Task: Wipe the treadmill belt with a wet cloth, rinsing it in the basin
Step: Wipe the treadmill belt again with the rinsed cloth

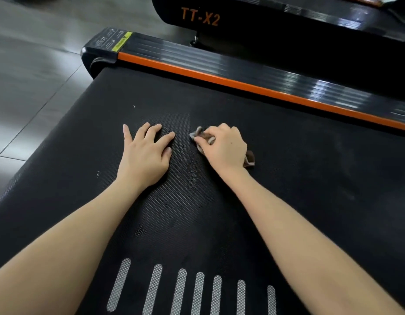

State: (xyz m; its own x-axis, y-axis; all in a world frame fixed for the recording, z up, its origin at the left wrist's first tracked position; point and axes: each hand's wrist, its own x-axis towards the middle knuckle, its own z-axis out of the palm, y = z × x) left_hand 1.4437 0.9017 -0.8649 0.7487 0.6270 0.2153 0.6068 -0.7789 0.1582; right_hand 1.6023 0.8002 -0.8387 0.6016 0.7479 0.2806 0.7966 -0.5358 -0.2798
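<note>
The black textured treadmill belt [299,178] fills most of the view. My right hand [224,147] grips a small bunched grey-brown cloth [198,133] and holds it down on the belt; a corner of the cloth pokes out behind my wrist. My left hand [147,153] lies flat on the belt just left of it, fingers spread and straight. A faint damp streak shows on the belt between my hands. No basin is in view.
An orange-edged black side rail [242,71] borders the belt's far side, ending in a black end cap [101,48] with labels. A second black treadmill marked TT-X2 [200,17] stands behind. Glossy grey floor tiles [33,87] lie to the left. White stripes [181,289] mark the near belt.
</note>
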